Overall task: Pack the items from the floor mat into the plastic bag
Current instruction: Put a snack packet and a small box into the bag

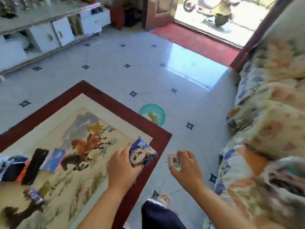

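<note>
The floor mat [92,90] has a dark red border and a horse picture. My left hand [123,166] grips a blue snack packet [142,153] with a cartoon face, over the mat's right corner. My right hand [186,167] pinches a small white charger plug [173,160] above the tiled floor, just right of the mat. Several packets [24,167], dark, orange and blue, lie in a row at the mat's left side. A small blue wrapped item [35,195] lies lower left on the mat. No plastic bag is in view.
A teal plastic bowl [152,115] sits on the tiles beyond the mat's corner. A floral sofa [267,129] runs along the right. White cabinets [54,33] line the far left wall. An open doorway with a red strip [194,38] is ahead. My foot [164,199] is below.
</note>
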Motion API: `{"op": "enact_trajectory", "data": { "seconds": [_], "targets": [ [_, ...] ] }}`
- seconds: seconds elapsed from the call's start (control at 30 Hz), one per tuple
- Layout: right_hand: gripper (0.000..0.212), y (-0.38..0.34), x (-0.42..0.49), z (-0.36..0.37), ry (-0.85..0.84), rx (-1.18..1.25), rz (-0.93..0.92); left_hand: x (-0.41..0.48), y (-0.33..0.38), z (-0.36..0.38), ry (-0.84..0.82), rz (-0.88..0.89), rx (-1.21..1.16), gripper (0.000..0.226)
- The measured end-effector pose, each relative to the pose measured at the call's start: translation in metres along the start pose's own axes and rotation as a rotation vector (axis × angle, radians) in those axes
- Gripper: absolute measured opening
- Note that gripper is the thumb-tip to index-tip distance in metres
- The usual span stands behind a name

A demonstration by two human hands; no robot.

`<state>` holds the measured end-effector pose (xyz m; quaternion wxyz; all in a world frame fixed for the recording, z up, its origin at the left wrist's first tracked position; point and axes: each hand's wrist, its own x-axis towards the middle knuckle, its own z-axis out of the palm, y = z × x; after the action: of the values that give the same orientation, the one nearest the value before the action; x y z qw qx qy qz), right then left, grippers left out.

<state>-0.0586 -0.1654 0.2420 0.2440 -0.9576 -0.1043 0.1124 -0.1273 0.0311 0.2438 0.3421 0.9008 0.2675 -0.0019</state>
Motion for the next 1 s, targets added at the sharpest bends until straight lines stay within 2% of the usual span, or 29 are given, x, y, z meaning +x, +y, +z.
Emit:
{"op": "enact_trajectory", "data": {
  "seconds": [0.23,0.43,0.77,1.0],
  "targets": [
    [0.044,0.139,-0.028,-0.085,0.243,0.068,0.271,-0.001,0.154,0.095,-0.19,0.366,0.067,0.064],
    [0.045,0.277,-0.046,-0.16,0.406,0.145,0.487,-0.014,0.294,0.221,-0.382,0.587,0.165,0.069],
    [0.053,0.418,-0.078,-0.239,0.515,0.216,0.712,-0.053,0.457,0.367,-0.595,0.799,0.266,0.067],
    [0.055,0.479,-0.073,-0.262,0.576,0.303,0.877,-0.053,0.529,0.464,-0.766,0.851,0.485,0.074]
  ]
}}
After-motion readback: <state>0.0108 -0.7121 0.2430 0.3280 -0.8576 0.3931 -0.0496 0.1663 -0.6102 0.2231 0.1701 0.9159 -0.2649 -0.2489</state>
